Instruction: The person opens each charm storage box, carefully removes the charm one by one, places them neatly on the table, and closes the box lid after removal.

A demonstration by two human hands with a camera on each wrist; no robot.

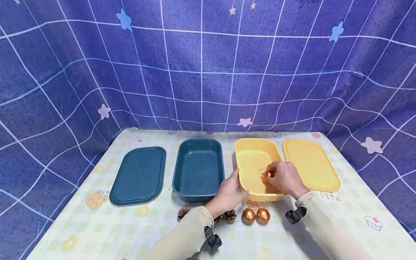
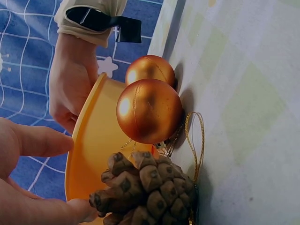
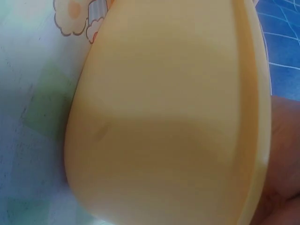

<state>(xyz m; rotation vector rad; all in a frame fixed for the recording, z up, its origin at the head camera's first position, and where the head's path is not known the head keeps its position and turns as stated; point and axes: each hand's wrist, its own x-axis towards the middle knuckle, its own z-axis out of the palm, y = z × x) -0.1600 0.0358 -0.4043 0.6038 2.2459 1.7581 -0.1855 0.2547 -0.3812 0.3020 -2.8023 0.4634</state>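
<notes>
While two pale sleeves (image 1: 328, 227) come over the near part of the bench (image 1: 81, 234), each wears a small black device (image 1: 212, 239) at its wrist. A little farther, two copper-coloured balls (image 1: 263, 215) lie side by side on the patterned cloth, just before the yellow box (image 1: 264, 197). To their left are some brown pine cones (image 1: 230, 215), partly covered by the left forearm; from the left wrist view, one cone shows its scales clearly, near the balls, with a loop of golden cord on the cloth beside it.

The left hand (image 1: 229, 193) touches the near left corner of the yellow box; its fingers are rather straight and apart, with tips against the rim. The right hand (image 1: 286, 177) is above the right part of this same box, and its fingers are clamped on one more ball (image 1: 269, 175), which is inside the walls, with golden thread beside it.

Left of the yellow box stands the open blue box (image 1: 199, 198). Its matching blue lid (image 1: 138, 176) lies flat farther left, and the yellow lid (image 1: 310, 164) lies at the right side. Behind everything hangs a violet-blue curtain (image 1: 201, 90) with pale grid lines and stars.
</notes>
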